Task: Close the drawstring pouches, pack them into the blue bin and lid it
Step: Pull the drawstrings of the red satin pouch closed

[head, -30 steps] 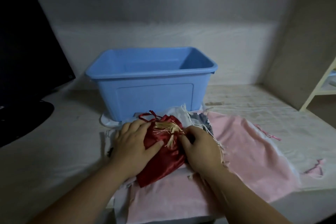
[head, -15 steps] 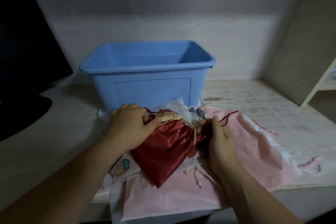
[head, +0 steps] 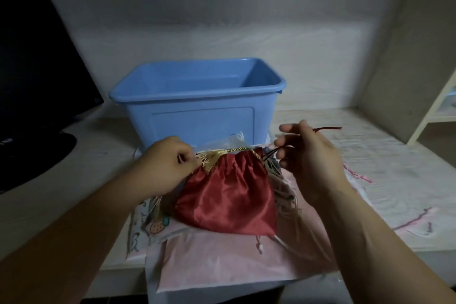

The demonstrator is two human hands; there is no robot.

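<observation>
The left hand (head: 170,163) was closed into a loose fist, knuckles up, its fingertips pinching the left end of the gathered mouth of the red pouch (head: 229,195), right where the gold fringe (head: 213,159) bunched up. The right hand (head: 311,155) was raised a little above and to the right of the pouch, fingers half curled and slightly fanned, with the dark red drawstring (head: 328,128) held in it: the cord ran up from the right end of the pouch mouth, passed under the fingers and stuck out past the back of the hand (exactly which fingers pinched it could not be told). The pouch mouth was puckered between the two hands, and its satin body lay on a heap of other pouches near the front edge of the table (head: 385,155). A large pink pouch (head: 222,261) was spread beneath the heap and hung over the table edge, a printed pouch (head: 153,226) with a strawberry figure peeped out at the left, and a tangle of pale cords (head: 283,195) lay at the right of the red one. A sheer white pouch (head: 234,139) rose behind the gold fringe. Just behind the heap stood the blue bin (head: 197,121), upright, its top open. The table was pale and streaked, set against a light wall. A dark monitor (head: 37,69) stood at the far left, and the corner of a cream shelf (head: 436,111) showed at the far right.
</observation>
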